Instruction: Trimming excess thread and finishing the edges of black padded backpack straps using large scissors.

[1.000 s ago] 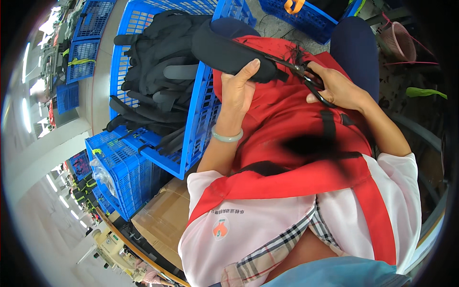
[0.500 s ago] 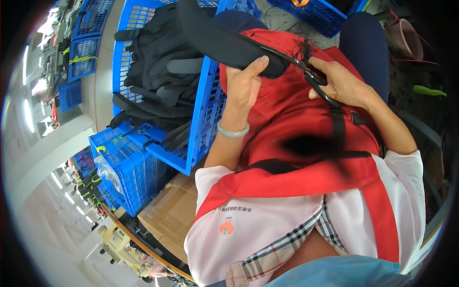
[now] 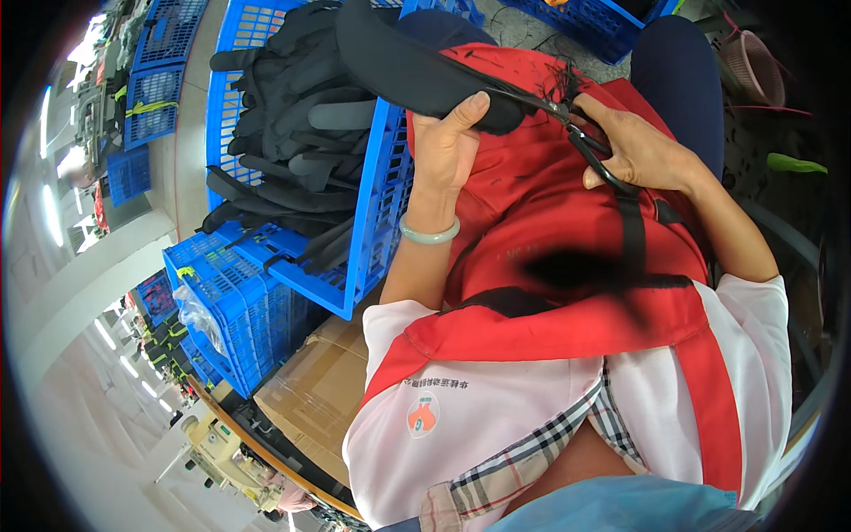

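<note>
My left hand (image 3: 450, 146) grips the lower edge of a long black padded strap (image 3: 417, 71) that stretches up and left over my red apron (image 3: 550, 257). My right hand (image 3: 634, 146) holds black scissors (image 3: 585, 146), their blades pointing left at the strap's right end, where loose black threads (image 3: 560, 82) stick out. A pale green bangle (image 3: 429, 234) circles my left wrist. Black thread scraps lie on the apron in my lap.
A blue plastic crate (image 3: 372, 204) on my left holds a pile of black padded straps (image 3: 292, 115). More blue crates (image 3: 239, 301) stand below it, a cardboard box (image 3: 319, 390) beside my knee, another blue crate (image 3: 594, 22) ahead, a pink basket (image 3: 753, 66) at right.
The strap has swung further up and left in my left hand. My right hand with the scissors has stayed at the strap's right end.
</note>
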A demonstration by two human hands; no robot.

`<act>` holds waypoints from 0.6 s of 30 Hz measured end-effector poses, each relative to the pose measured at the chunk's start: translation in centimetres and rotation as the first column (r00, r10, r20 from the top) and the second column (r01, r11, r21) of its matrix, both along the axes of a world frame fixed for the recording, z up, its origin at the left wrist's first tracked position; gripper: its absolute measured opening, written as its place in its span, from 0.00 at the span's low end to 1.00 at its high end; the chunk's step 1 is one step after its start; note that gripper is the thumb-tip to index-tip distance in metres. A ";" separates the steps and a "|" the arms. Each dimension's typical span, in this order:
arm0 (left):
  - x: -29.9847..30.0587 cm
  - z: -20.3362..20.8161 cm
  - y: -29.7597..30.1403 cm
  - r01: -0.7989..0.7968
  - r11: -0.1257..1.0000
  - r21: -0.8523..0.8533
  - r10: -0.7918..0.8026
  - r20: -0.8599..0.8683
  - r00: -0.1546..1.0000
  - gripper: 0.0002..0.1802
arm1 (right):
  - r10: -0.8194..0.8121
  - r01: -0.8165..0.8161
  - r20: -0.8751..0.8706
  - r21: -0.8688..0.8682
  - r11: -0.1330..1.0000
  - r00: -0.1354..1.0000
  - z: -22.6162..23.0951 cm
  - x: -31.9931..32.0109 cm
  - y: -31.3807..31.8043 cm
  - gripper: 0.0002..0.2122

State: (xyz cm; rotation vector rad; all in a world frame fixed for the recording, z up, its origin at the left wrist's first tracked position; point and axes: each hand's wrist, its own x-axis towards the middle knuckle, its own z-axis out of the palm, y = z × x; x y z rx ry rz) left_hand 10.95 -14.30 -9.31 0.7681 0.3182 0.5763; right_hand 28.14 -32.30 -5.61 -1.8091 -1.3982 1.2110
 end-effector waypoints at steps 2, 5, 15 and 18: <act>0.0 0.0 -0.2 -0.005 1.000 0.000 0.005 -0.003 1.000 0.15 | -0.019 0.019 0.016 0.038 0.999 1.000 -0.2 -0.2 0.1 0.36; -0.1 -0.2 -0.3 -0.014 1.000 -0.003 0.014 -0.018 1.000 0.15 | -0.029 0.029 0.005 -0.001 1.000 1.000 -0.6 -0.6 0.6 0.33; -0.7 -1.2 0.2 0.017 1.000 -0.010 -0.017 0.005 1.000 0.18 | -0.070 0.076 -0.119 0.050 0.996 0.990 -1.3 -0.9 0.4 0.29; -0.9 -1.4 0.8 0.039 0.999 -0.013 -0.038 0.012 0.999 0.20 | -0.036 0.048 -0.113 0.102 0.994 0.993 -0.8 -1.2 0.7 0.26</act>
